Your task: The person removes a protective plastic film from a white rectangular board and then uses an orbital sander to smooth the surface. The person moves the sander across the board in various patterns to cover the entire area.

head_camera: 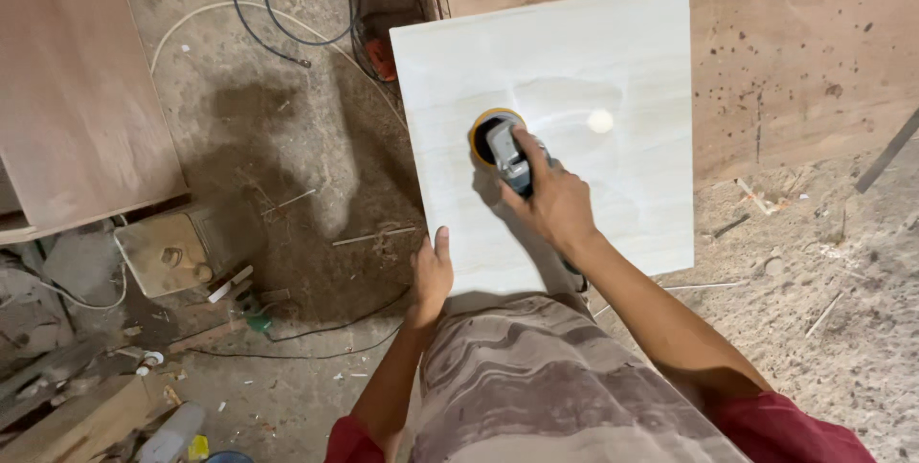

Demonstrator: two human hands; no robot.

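Observation:
A large pale square tile (613, 61) lies flat on the dusty floor in front of me. My right hand (555, 204) grips a grey power polisher (507, 158) whose round yellow-rimmed pad (483, 128) presses on the tile's left-middle area. My left hand (431, 276) rests with its fingers closed on the tile's near left edge. My knee in patterned cloth (546, 377) covers the tile's near edge. A small bright spot of light (600, 121) shows on the tile to the right of the pad.
A plywood sheet (795, 32) lies under and behind the tile at the right. Another board (67, 90) stands at the left. Dark cables (287, 3) loop on the floor at the back. Wood scraps, a small metal box (168, 252) and debris litter the left floor.

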